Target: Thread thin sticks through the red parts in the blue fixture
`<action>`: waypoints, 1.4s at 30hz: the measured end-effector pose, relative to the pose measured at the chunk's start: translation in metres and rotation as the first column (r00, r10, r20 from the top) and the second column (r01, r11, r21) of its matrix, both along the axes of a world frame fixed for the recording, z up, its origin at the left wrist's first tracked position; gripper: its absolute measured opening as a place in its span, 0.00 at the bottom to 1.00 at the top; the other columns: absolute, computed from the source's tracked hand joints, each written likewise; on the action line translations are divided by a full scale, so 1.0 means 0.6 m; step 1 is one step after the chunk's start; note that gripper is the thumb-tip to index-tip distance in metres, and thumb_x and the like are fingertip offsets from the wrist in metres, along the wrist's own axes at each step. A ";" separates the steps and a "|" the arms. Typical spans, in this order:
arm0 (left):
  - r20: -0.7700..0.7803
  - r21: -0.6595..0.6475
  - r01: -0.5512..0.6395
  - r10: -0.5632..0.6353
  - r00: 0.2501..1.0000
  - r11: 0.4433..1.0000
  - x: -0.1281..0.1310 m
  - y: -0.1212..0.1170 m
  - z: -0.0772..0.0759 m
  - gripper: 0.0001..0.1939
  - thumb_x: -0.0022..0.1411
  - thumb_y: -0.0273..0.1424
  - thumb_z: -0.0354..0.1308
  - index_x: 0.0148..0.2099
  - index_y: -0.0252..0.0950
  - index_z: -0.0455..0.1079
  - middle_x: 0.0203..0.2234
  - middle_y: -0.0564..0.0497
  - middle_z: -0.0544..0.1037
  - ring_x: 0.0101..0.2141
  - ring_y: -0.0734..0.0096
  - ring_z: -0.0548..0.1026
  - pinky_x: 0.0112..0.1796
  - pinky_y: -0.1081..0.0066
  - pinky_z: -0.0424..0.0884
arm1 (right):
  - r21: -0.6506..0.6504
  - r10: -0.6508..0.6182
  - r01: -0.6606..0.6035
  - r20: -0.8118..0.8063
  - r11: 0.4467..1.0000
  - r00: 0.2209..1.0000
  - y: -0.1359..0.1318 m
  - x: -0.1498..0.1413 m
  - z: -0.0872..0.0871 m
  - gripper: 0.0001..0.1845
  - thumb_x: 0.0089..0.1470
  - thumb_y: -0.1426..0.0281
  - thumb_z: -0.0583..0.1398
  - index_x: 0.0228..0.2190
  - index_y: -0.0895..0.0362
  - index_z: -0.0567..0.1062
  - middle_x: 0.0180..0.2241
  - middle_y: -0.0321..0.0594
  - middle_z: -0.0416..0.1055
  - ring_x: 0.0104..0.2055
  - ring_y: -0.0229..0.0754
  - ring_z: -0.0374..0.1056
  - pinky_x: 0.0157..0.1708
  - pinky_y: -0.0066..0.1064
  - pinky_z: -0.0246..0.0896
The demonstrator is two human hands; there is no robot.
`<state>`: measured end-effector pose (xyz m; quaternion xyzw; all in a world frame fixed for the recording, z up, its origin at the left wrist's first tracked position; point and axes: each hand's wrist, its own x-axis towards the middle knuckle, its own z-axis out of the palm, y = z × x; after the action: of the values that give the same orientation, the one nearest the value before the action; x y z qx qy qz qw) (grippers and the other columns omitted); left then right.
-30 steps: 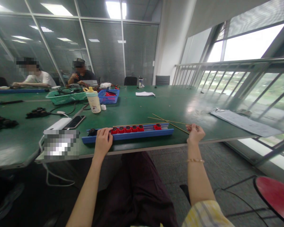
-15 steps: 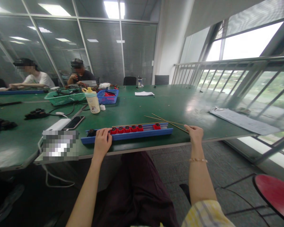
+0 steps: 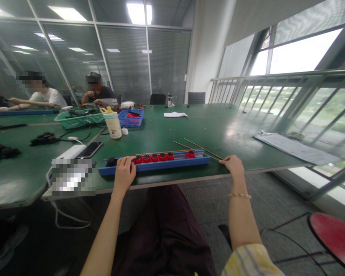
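Note:
A blue channel point(image 3: 172, 165) lies lengthwise near the table's front edge, holding several red blocks with black tops point(image 3: 154, 157). At its left end sits a black piece point(image 3: 111, 161). My left hand point(image 3: 124, 173) is closed over the channel's left part, fingertips beside the leftmost visible red block; whatever lies under the fingers is hidden. Right of the channel, my right hand point(image 3: 234, 167) pinches the near end of a thin tan stick point(image 3: 214, 156), which slants over the channel's right end. A second thin stick point(image 3: 201, 147) lies behind it, and another point(image 3: 161, 152) runs along the channel's back edge.
Left of the channel are a phone point(image 3: 89, 149), a white power strip point(image 3: 71, 152) and cables. Beyond stand a cream bottle point(image 3: 114, 125), a green basket point(image 3: 79, 120) and a blue basket point(image 3: 132, 119). A clipboard point(image 3: 293, 147) lies at right. Two people sit across the table.
My right hand has moved slightly left and down, bringing the pinched stick lower and closer to the channel's right end. My left hand and the channel have stayed in place.

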<state>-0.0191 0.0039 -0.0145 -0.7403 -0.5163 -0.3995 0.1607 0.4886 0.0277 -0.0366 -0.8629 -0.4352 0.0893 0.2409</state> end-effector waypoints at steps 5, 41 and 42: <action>-0.001 0.006 -0.001 0.001 1.000 1.000 0.000 0.000 0.001 0.15 0.67 0.30 0.45 0.50 0.35 0.70 0.43 0.43 0.74 0.47 0.57 0.68 0.53 0.58 0.65 | -0.002 0.003 -0.003 0.020 1.000 1.000 0.000 -0.001 0.000 0.10 0.49 0.62 0.67 0.32 0.55 0.83 0.35 0.53 0.78 0.38 0.52 0.76 0.36 0.38 0.69; 0.008 -0.005 -0.001 0.001 1.000 1.000 0.000 0.000 -0.002 0.16 0.66 0.29 0.45 0.51 0.37 0.69 0.43 0.44 0.74 0.47 0.56 0.68 0.53 0.57 0.65 | 0.383 0.711 -0.683 0.088 0.622 0.698 -0.011 -0.160 0.081 0.10 0.53 0.63 0.60 0.29 0.55 0.77 0.31 0.40 0.78 0.36 0.42 0.72 0.40 0.32 0.65; 0.008 -0.008 -0.002 0.002 1.000 1.000 0.000 0.000 -0.001 0.16 0.66 0.29 0.45 0.51 0.37 0.69 0.43 0.44 0.74 0.47 0.56 0.68 0.53 0.56 0.65 | 0.375 0.723 -0.695 0.088 0.613 0.685 -0.009 -0.169 0.079 0.09 0.53 0.64 0.60 0.29 0.56 0.77 0.31 0.39 0.78 0.35 0.42 0.73 0.40 0.33 0.65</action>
<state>-0.0189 0.0037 -0.0152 -0.7388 -0.5190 -0.4004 0.1561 0.3870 0.0222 0.0106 -0.5524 -0.7401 0.1226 0.3634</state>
